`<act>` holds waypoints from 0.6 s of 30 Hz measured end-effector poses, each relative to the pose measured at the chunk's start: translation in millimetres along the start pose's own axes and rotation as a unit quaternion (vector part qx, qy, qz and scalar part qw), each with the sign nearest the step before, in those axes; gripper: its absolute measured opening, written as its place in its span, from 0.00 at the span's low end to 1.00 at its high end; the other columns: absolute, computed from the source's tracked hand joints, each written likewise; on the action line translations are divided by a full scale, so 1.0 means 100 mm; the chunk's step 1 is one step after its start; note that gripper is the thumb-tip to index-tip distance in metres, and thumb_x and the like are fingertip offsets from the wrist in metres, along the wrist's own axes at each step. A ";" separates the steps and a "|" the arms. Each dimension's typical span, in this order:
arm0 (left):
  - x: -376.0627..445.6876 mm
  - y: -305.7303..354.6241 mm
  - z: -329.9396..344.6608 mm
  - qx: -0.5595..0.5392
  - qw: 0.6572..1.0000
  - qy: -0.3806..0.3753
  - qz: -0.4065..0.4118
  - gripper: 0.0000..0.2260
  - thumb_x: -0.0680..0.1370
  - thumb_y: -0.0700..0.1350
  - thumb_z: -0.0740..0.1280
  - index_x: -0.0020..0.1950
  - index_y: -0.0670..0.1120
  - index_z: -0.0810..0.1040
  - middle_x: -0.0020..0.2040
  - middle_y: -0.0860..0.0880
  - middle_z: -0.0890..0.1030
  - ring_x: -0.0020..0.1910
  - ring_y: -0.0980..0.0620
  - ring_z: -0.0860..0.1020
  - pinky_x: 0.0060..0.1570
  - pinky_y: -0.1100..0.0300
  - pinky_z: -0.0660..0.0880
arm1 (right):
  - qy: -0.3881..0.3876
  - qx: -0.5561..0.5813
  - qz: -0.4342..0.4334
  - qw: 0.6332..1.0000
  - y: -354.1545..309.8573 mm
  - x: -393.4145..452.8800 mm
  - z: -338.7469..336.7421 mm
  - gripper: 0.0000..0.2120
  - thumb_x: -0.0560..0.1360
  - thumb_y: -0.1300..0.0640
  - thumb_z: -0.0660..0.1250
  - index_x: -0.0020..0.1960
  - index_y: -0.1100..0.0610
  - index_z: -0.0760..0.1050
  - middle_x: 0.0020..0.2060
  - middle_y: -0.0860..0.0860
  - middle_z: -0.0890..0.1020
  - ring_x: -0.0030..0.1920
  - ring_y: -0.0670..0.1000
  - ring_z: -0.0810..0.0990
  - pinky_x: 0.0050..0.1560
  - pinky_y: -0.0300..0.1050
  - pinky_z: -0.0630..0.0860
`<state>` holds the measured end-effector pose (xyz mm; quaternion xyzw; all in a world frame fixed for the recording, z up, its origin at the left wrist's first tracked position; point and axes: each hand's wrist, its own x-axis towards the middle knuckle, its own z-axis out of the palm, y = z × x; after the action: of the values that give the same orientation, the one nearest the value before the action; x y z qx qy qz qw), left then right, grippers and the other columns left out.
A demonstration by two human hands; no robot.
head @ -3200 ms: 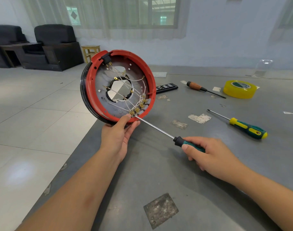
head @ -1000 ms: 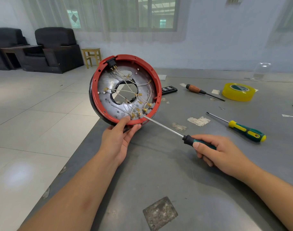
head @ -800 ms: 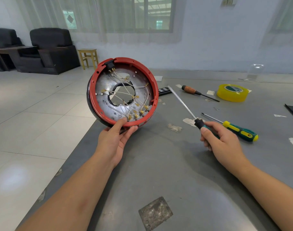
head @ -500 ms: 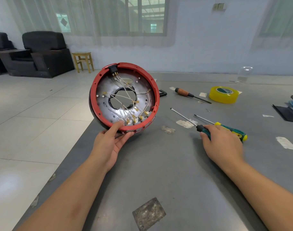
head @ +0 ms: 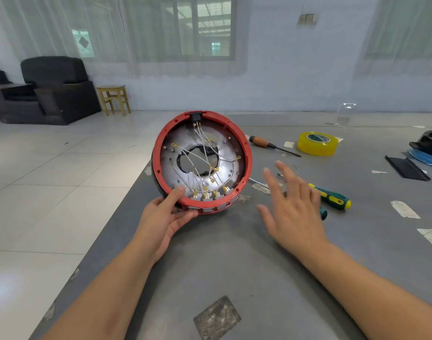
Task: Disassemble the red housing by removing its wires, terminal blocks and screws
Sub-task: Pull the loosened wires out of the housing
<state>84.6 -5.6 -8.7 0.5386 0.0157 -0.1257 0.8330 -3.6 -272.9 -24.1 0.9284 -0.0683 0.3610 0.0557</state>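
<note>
Mostly, wires (head: 200, 155) are staying inside the housing (head: 202, 161); left hand (head: 164, 218) is gripping its rim, right hand (head: 292, 204) is spreading, holding nothing.

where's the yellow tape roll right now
In the head view the yellow tape roll lies flat on the grey table, far right of the red housing, just beyond the tip of the wooden-handled screwdriver.
</note>
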 end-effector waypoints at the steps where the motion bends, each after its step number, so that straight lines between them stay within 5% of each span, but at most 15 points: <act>1: 0.00 0.00 0.00 0.013 1.000 0.002 -0.004 0.24 0.77 0.53 0.76 0.66 0.38 0.79 0.51 0.34 0.87 0.46 0.40 0.88 0.38 0.61 0.84 | 0.016 0.017 -0.036 0.999 -0.11 -0.01 -0.01 0.41 0.73 0.42 0.70 0.81 0.51 0.60 0.81 0.55 0.58 0.66 0.62 0.71 0.62 0.59 0.66; 6: -0.01 0.00 -0.01 0.079 0.997 0.009 -0.016 0.31 0.74 0.62 0.75 0.64 0.38 0.80 0.55 0.29 0.84 0.39 0.42 0.87 0.32 0.61 0.82 | -0.016 0.103 -0.086 0.991 -0.36 0.04 -0.03 0.34 0.77 0.35 0.65 0.76 0.52 0.65 0.79 0.53 0.59 0.66 0.57 0.73 0.64 0.55 0.74; 10: -0.01 0.04 -0.03 0.209 0.977 0.041 0.011 0.41 0.72 0.70 0.73 0.75 0.47 0.68 0.53 0.36 0.84 0.32 0.41 0.85 0.27 0.58 0.79 | -0.019 0.183 -0.112 0.977 -0.32 0.05 0.00 0.27 0.77 0.36 0.67 0.66 0.56 0.73 0.66 0.53 0.71 0.62 0.53 0.75 0.62 0.49 0.77; 13: -0.05 0.04 -0.03 0.343 0.936 0.054 0.063 0.45 0.67 0.77 0.63 0.78 0.54 0.65 0.45 0.45 0.87 0.30 0.44 0.86 0.29 0.58 0.78 | -0.027 0.205 -0.118 0.971 -0.27 0.01 -0.01 0.27 0.77 0.35 0.66 0.63 0.56 0.74 0.61 0.51 0.71 0.59 0.49 0.74 0.59 0.39 0.73; 15: -0.07 0.04 -0.05 0.418 0.900 0.069 0.104 0.42 0.68 0.79 0.57 0.72 0.54 0.71 0.37 0.50 0.86 0.32 0.52 0.85 0.30 0.61 0.76 | -0.044 0.212 -0.114 0.970 -0.25 -0.02 -0.04 0.27 0.77 0.33 0.64 0.63 0.54 0.74 0.60 0.49 0.70 0.58 0.46 0.72 0.59 0.32 0.68; 18: -0.06 0.04 -0.09 0.496 0.850 0.098 0.150 0.36 0.67 0.80 0.52 0.56 0.55 0.80 0.43 0.55 0.82 0.40 0.56 0.80 0.38 0.64 0.71 | -0.053 0.242 -0.109 0.963 -0.23 -0.05 -0.07 0.26 0.76 0.34 0.66 0.62 0.53 0.73 0.59 0.48 0.71 0.58 0.44 0.72 0.60 0.30 0.65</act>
<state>80.8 4.7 -8.1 0.8853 -0.0485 0.0628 0.4581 -8.4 -248.8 -23.7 0.9337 0.1204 0.3089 -0.1355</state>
